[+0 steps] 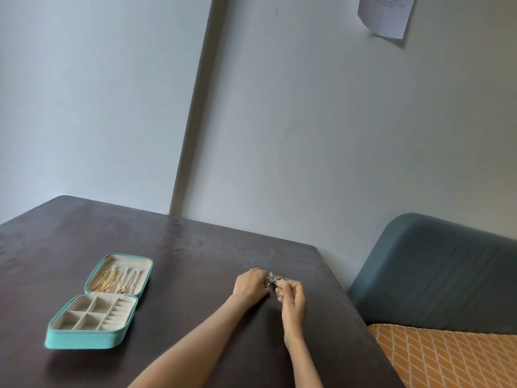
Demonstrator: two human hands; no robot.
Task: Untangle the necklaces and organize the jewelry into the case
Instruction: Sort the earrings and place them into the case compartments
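A teal jewelry case (pixel 84 338) lies open on the left of the dark table (pixel 173 253). Its lid holds several gold chains (pixel 107 280) hung in a row; the divided cream tray below looks bare. Far to the right lies a small tangled pile of jewelry (pixel 275 278), silver-blue and rose-gold. My left hand (pixel 250 284) has its fingers curled at the pile's left side, their tips hidden. My right hand (pixel 293 302) pinches a rose-gold piece at the pile's near side.
The table's right edge runs close past my right hand. Beyond it stands a blue upholstered seat back (pixel 436 270) with an orange patterned cushion (pixel 447 357). A pale wall is behind, with a paper sheet (pixel 387 15) stuck high up.
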